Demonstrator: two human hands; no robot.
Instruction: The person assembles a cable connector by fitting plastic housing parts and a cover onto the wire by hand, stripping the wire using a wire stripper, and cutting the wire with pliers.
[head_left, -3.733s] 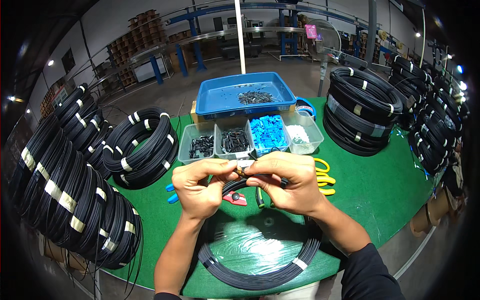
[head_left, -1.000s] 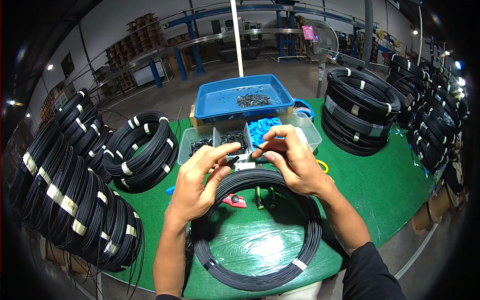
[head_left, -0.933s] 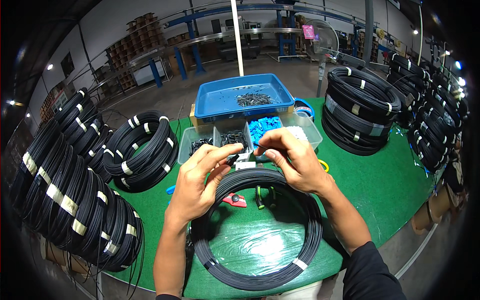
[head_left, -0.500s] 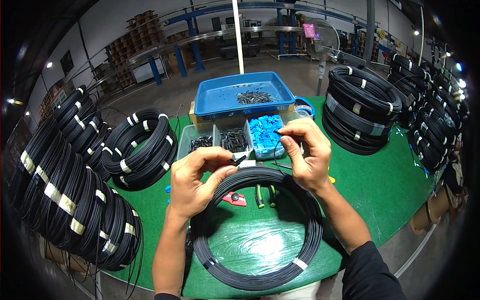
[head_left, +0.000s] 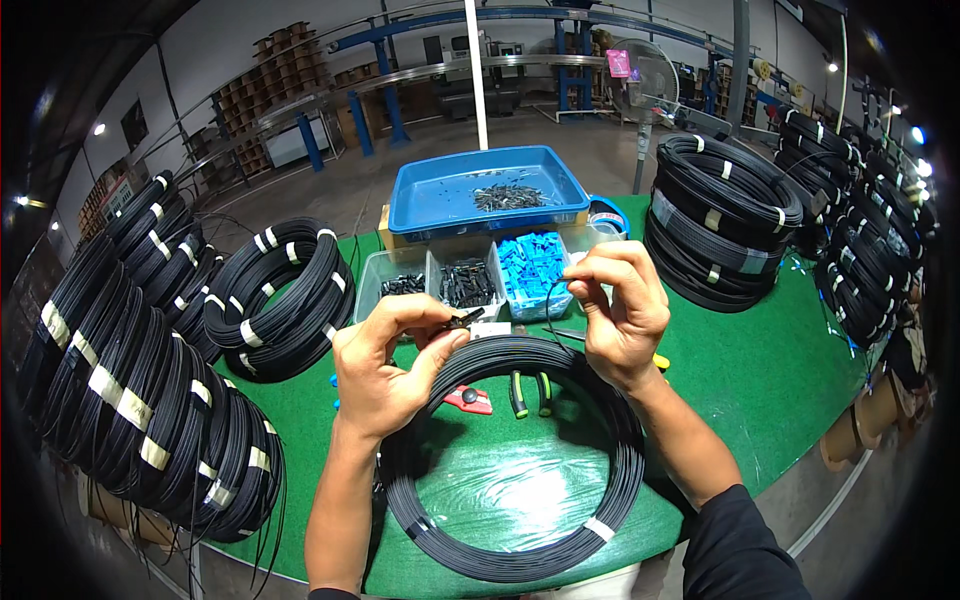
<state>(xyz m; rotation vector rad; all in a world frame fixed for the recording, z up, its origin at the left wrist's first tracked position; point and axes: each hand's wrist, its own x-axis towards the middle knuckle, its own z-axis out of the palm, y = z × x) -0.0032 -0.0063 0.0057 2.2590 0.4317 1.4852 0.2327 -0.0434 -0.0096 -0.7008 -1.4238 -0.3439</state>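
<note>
Between the thumb and fingers of my left hand [head_left: 392,362] is a small black plastic connector piece [head_left: 466,319]; its details are too small to make out. My right hand [head_left: 622,315] pinches a thin black cable [head_left: 548,300] close to its end. That cable curves down to a large black cable coil [head_left: 402,500], which lies flat in front of me under both wrists. Inside the ring rest green-and-black handled pliers [head_left: 518,396] and a red tool with a black knob [head_left: 468,401], partly covered by the coil and my left hand.
Behind my hands stands a clear divided bin [head_left: 383,263] with black parts and blue connectors [head_left: 532,262]. A blue tray [head_left: 425,208] holding small black pieces sits beyond it. Taped cable coils are stacked left [head_left: 150,400] and right [head_left: 715,225] on the green tabletop [head_left: 780,330].
The black piece in my left hand has tilted and shows more of itself. My right hand has shifted slightly right with the cable, moving its end a little away from the left hand.
</note>
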